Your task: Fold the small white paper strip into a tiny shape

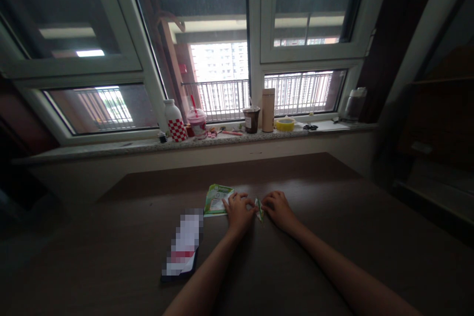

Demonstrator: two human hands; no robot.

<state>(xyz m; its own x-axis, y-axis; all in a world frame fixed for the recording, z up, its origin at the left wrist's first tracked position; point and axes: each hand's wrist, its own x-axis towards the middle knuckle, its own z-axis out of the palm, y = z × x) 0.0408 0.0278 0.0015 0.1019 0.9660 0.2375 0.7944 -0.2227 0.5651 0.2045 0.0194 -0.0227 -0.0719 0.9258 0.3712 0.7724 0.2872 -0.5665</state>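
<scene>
A small green-and-white folded wrapper (259,210) stands between my two hands, just above the dark table. My left hand (240,213) pinches its left edge between thumb and forefinger, while its outer fingers spread over the edge of a flat green-and-white packet (215,200). On the other side, my right hand (279,211) has bent fingers closed at the wrapper's right edge. Those fingertips are small and dim, and partly hide what they grip. To the left of my left forearm lies a dark-edged phone-like object (193,262) with a blurred-out face.
The brown table (326,256) ends before a stone windowsill (222,139). Along the sill stand a checkered bottle (176,126), a pink drink cup (197,123), a dark drink cup (252,121), a tan flask (268,111), yellow tape (285,125) and scissors (310,127).
</scene>
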